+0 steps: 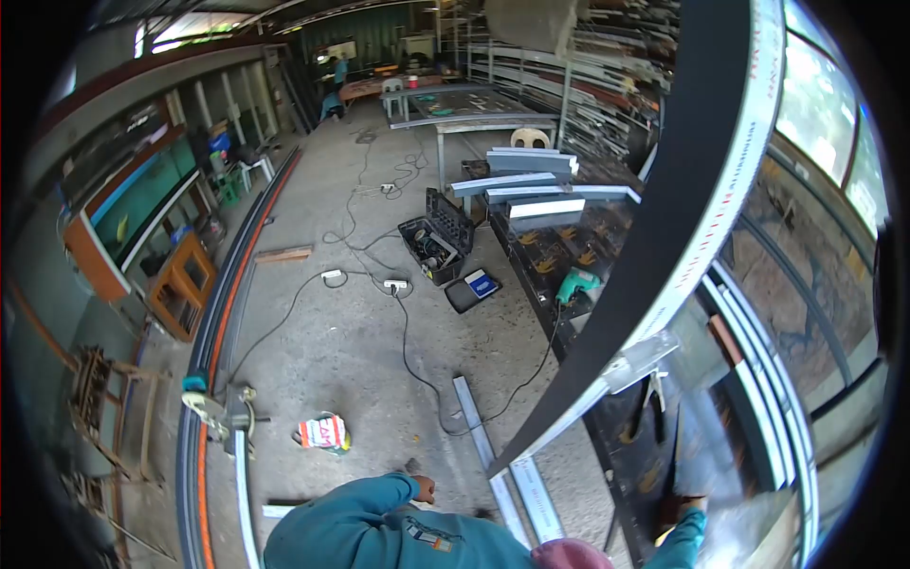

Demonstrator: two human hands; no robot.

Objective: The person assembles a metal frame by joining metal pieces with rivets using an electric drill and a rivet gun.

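Note:
My left hand (426,489) is closed in a loose fist in front of my teal shirt, above the concrete floor. Over the dark worktable (607,436) at lower right, my right hand (690,504) has its fingers curled beside a reddish-brown block (669,512); I cannot tell what they hold. Close by on the table lie locking pliers (652,398) and a long thin dark strip (677,450). A long dark metal profile (701,180), its light side covered in lettered film, slants up across the view. Around its lower part sits a shiny bracket-like piece (640,362).
Farther along the table are a green power drill (576,283) and stacked profile pieces (545,209). An open black tool case (441,242), cables, a power strip (395,284) and a printed bag (324,433) occupy the floor. Long bars (201,379) run along the left.

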